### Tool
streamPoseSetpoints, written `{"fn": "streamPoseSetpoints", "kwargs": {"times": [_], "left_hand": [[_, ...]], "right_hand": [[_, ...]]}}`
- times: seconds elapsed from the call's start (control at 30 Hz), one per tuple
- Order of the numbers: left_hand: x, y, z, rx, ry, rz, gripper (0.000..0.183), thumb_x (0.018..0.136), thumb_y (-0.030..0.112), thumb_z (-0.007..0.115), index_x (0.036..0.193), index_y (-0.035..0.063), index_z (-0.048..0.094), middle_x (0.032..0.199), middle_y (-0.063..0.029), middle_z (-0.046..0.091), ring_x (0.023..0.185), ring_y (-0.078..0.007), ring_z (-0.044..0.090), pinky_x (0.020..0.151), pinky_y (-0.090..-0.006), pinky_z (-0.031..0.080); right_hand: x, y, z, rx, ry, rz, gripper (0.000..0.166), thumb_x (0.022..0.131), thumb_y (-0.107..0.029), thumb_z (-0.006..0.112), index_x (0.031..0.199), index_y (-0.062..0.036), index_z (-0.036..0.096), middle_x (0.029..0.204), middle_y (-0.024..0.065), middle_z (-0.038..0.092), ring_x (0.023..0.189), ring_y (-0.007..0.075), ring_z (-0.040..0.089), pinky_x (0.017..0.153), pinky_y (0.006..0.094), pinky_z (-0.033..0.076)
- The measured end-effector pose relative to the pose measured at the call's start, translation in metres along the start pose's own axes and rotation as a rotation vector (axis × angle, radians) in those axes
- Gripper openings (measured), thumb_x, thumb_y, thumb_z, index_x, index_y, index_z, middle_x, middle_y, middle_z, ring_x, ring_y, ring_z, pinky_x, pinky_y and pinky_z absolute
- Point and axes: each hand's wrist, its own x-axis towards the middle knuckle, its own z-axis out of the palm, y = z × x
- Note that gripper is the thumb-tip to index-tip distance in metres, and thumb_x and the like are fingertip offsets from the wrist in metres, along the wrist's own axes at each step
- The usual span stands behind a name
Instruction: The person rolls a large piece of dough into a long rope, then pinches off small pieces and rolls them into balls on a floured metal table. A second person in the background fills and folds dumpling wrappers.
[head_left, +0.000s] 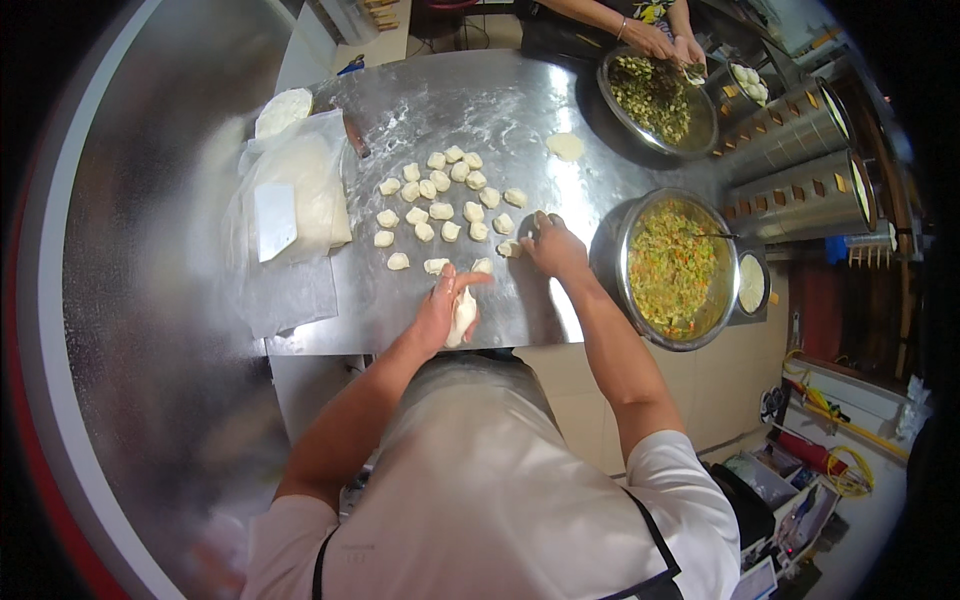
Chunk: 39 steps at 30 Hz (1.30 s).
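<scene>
My left hand (439, 311), near the table's front edge, is closed around a length of pale dough (463, 319), part of which is hidden by the fingers. My right hand (556, 246) is low over the steel table (517, 315), its fingers bent. Whether anything is inside them is hidden. Just left of its thumb lies a dough piece (509, 248). Two more dough pieces, one on the left (436, 266) and another (482, 266), lie just beyond my left hand. Several small dough pieces (440, 211) are scattered farther up the table.
At right stands a metal bowl (625, 281) of chopped vegetable filling (671, 262). Beyond it, a co-worker's hands (664, 45) are over a bowl (705, 131) of green filling. Plastic-covered dough (300, 187) with a white scraper (275, 221) lies left. A flat dough round (565, 147) lies farther back.
</scene>
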Motion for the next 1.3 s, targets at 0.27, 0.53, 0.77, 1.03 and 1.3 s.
{"fn": "streamPoseSetpoints", "kwargs": {"times": [0.27,0.53,0.77,1.03,1.3], "left_hand": [[0.011,0.006,-0.002,0.001,0.05,-0.031,0.087,0.108,0.07,0.01,0.15,0.0039,0.049,0.071,-0.0063,0.058,0.059,-0.0164,0.054,0.061,-0.0302,0.046],[0.015,0.01,-0.01,-0.006,0.094,-0.018,0.082,0.109,0.069,0.013,0.161,0.009,0.035,0.072,-0.0047,0.058,0.06,-0.0153,0.055,0.062,-0.0311,0.048],[0.038,-0.02,-0.015,0.148,0.225,0.172,0.069,0.112,0.058,0.022,0.158,0.0089,0.039,0.094,-0.0091,0.07,0.068,-0.0178,0.062,0.064,-0.0324,0.053],[0.017,-0.001,-0.006,-0.022,-0.065,-0.047,0.052,0.111,0.032,0.025,0.111,-0.0005,0.066,0.093,-0.0109,0.069,0.071,-0.0208,0.066,0.063,-0.0348,0.056],[0.002,-0.01,0.038,-0.158,-0.127,-0.023,0.046,0.111,0.036,0.032,0.098,0.0031,0.062,0.075,-0.011,0.064,0.055,-0.0198,0.06,0.052,-0.0353,0.05]], "right_hand": [[-0.016,0.018,0.009,0.016,0.099,0.017,0.057,0.096,-0.029,0.067,0.147,-0.0107,0.052,0.151,0.0176,0.053,0.116,0.0372,0.068,0.095,0.0496,0.056],[-0.035,-0.004,-0.02,0.274,0.158,-0.18,0.053,0.093,-0.022,0.069,0.142,-0.0046,0.058,0.142,0.0194,0.062,0.101,0.0333,0.072,0.09,0.0463,0.058],[-0.1,-0.098,-0.061,0.56,-0.009,-0.625,0.054,0.083,-0.021,0.082,0.13,-0.0044,0.063,0.118,0.0177,0.066,0.096,0.0349,0.069,0.085,0.0436,0.055],[-0.117,-0.096,-0.063,0.754,0.156,-0.467,0.031,0.084,-0.016,0.079,0.11,-0.0039,0.067,0.096,0.0153,0.062,0.087,0.0383,0.067,0.074,0.0439,0.055],[-0.133,-0.094,-0.058,0.776,0.399,-0.249,0.02,0.087,-0.018,0.078,0.093,-0.0029,0.066,0.084,0.0182,0.065,0.078,0.0392,0.067,0.069,0.0438,0.055]]}}
